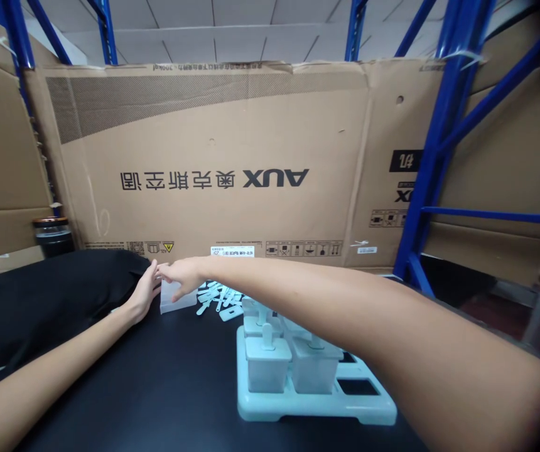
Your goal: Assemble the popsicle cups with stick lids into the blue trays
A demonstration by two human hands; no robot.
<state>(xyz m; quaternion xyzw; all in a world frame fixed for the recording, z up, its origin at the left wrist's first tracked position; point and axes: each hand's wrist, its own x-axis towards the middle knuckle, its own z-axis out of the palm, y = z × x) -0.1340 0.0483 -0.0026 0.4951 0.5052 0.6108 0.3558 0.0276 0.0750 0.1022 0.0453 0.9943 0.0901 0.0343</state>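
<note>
My left hand (146, 293) is at the left side of a translucent container (176, 296), fingers stretched out. From the right, my right hand (184, 274) reaches over the same container, its fingertips close to my left fingers and its thumb pointing down; whether it grips anything I cannot make out. Several light blue sticks (220, 300) lie in a pile just right of the container. Nearer to me, a light blue rack (317, 405) holds several lidded moulds (267, 370) with upright handles, partly hidden under my right forearm. Square openings show at the rack's right.
Black cloth (53, 301) lies bunched on the left of the black table (157, 389). Behind it stands a dark jar (53, 236). A large cardboard panel (213, 125) closes off the back, between blue metal posts (434, 138).
</note>
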